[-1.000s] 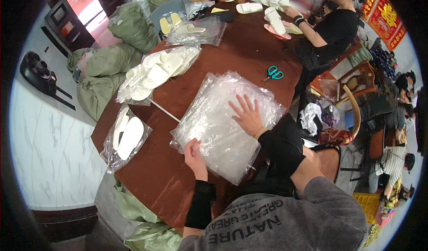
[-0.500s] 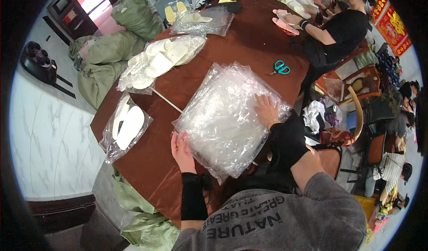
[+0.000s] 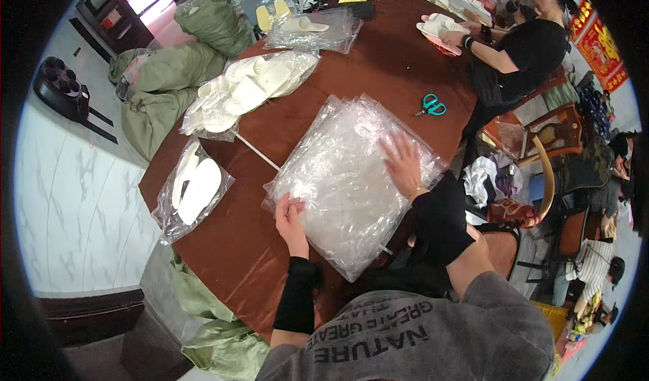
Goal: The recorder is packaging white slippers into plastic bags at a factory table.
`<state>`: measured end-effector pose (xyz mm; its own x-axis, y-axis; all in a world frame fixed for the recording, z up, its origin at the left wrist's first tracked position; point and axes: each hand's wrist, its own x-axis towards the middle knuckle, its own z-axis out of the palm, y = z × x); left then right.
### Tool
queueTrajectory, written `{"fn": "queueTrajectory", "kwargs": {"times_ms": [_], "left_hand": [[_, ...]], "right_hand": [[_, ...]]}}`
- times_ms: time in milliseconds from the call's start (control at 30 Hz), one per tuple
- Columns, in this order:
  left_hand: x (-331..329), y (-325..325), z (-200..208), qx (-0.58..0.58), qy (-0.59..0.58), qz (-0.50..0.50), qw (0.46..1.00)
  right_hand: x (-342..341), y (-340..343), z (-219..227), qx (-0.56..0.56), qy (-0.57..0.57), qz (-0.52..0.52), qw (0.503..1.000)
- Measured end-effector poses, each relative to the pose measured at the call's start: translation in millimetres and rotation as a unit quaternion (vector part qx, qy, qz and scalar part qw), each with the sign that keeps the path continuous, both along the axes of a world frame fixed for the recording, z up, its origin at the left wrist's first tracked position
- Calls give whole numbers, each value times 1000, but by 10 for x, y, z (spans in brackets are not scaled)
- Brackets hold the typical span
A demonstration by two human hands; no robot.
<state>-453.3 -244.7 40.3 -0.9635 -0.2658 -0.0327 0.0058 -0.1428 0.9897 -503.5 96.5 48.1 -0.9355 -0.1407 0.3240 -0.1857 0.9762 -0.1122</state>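
Note:
A stack of clear plastic bags (image 3: 345, 185) lies flat on the brown tabletop before me. At its left edge, my left hand (image 3: 291, 227) rests with loosely bent fingers, the fingertips touching the plastic. My right hand (image 3: 404, 166) is over the right part of the stack, open and flat, its fingers spread and a little blurred. A thin white rod (image 3: 257, 150) runs out from under the bags toward the upper left. Left of the stack lies a bagged pair of white slippers (image 3: 200, 192). Beyond it sits a heap of bagged white slippers (image 3: 247, 93).
Teal-handled scissors (image 3: 433, 105) lie beyond the stack, to the right. Farther off are a bagged slipper (image 3: 304, 25) and yellow slippers (image 3: 272, 14) by a grey chair. A person in black (image 3: 531, 50) handles slippers at the right edge. Green sacks (image 3: 176, 70) stand at the left.
My left hand has shifted right, onto the bags' edge, and its fingers have bent. My right hand has moved slightly upward over the stack. The co-worker's hands have moved around the slippers.

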Motion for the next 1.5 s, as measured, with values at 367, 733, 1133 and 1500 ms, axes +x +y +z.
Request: {"fn": "queueTrajectory", "kwargs": {"times_ms": [367, 733, 1133, 1500], "left_hand": [[187, 122, 457, -315, 75, 54, 945], [399, 243, 595, -591, 179, -121, 777], [-482, -1111, -133, -458, 40, -5, 888], [-2518, -2368, -77, -667, -235, 159, 689]], "right_hand": [[62, 96, -343, 56, -116, 41, 991], [-61, -241, -145, 69, -174, 50, 981], [-45, -377, -371, 47, -211, 81, 973], [-207, -349, -449, 35, -228, 86, 969]]}}
